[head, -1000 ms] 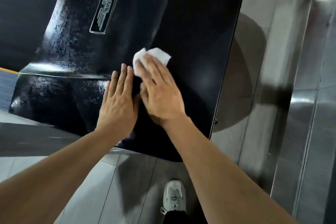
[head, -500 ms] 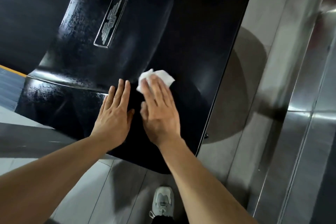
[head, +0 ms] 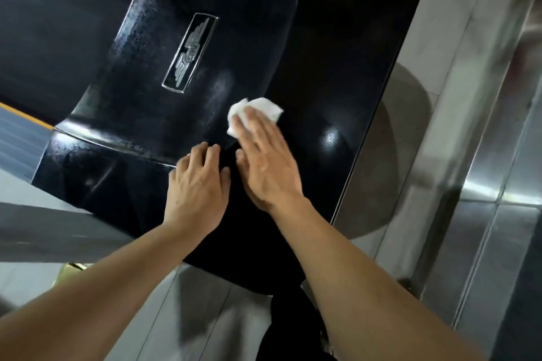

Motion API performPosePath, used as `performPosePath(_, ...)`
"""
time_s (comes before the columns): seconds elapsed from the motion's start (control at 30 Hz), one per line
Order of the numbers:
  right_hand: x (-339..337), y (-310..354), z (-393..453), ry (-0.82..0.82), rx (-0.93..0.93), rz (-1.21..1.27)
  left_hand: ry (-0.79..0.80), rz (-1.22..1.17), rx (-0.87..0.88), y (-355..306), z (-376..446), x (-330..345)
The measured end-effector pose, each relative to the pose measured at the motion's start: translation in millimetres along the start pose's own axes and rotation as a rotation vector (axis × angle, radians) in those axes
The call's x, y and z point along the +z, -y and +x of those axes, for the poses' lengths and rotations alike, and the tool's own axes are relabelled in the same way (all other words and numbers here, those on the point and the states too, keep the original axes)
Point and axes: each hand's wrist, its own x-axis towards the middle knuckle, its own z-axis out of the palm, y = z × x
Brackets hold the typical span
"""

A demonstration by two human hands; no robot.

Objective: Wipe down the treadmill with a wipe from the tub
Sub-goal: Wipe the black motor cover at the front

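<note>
Flat, straight fingers of the right hand press a crumpled white wipe onto the glossy black treadmill cover; nothing is pinched, the wipe sits under the fingertips with its bunched edge showing beyond and to the left of them. Wipe location: on the smooth part of the cover, just right of the raised, textured hump, below and right of the silver winged logo plate. Cover surface is shiny, with a bright light reflection just right of the wiping hand and a mottled sheen on the hump. Pale grey floor tiles lie right of the cover, and a brushed metal panel runs along the far right edge. Left hand rests palm-down on the cover just beside the right hand, fingers bent at the knuckles with tips against the ridge, holding nothing. Both forearms are bare and reach in from the bottom of the view.
</note>
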Motion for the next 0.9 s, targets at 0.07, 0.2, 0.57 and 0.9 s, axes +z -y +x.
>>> performPosePath(0.07, -10, -28, -12, -0.125, 0.234, 0.008, -0.031, -0.018, 0.014, -11, 11, -2)
performPosePath(0.2, -29, -68, -22, -0.209, 0.820, 0.110, 0.010, -0.019, 0.201, -24, 38, 6)
performPosePath(0.57, -44, -105, 43, -0.160, 0.199, 0.019, 0.046, -0.040, 0.226, -39, 70, 4)
performPosePath(0.9, -35, -55, 73, 0.018, -0.144, 0.016, 0.071, -0.155, 0.233, -35, 77, 8)
